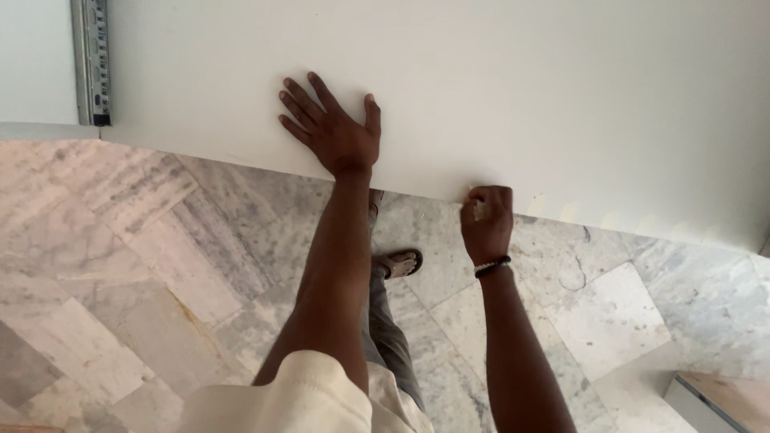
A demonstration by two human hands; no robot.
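— What do we have under our left hand (pixel 335 131)?

— It lies flat and fully open, fingers spread, palm pressed on the white panel (pixel 521 88). It holds nothing; it only rests on the board, close to the near edge.

— And our right hand (pixel 486 218)?

— Curled nearly shut at that same near edge, to the right of the left one. The fingers pinch something small and pale (pixel 479 210) against the edge of the panel; we cannot tell what it is. A beaded bracelet (pixel 491 266) sits on that wrist.

— Where is the panel itself?

— It fills the upper part of our view, smooth and white, its near edge running slantwise from left down to right. Along that edge, right of our right hand, we see a row of faint pale patches (pixel 622 218).

— And below?

— A floor of grey-veined marble tiles (pixel 144 265). Between our arms, grey trousers (pixel 389 333) and a foot in a sandal (pixel 399 263) stand on it. Our cream sleeve (pixel 297 397) shows at the bottom.

— Anything else about?

— A grey metal rail (pixel 91 60) stands upright at the top left, along the panel's left side. At the bottom right corner lies a piece of board with a brownish face and a pale edge (pixel 726 401).
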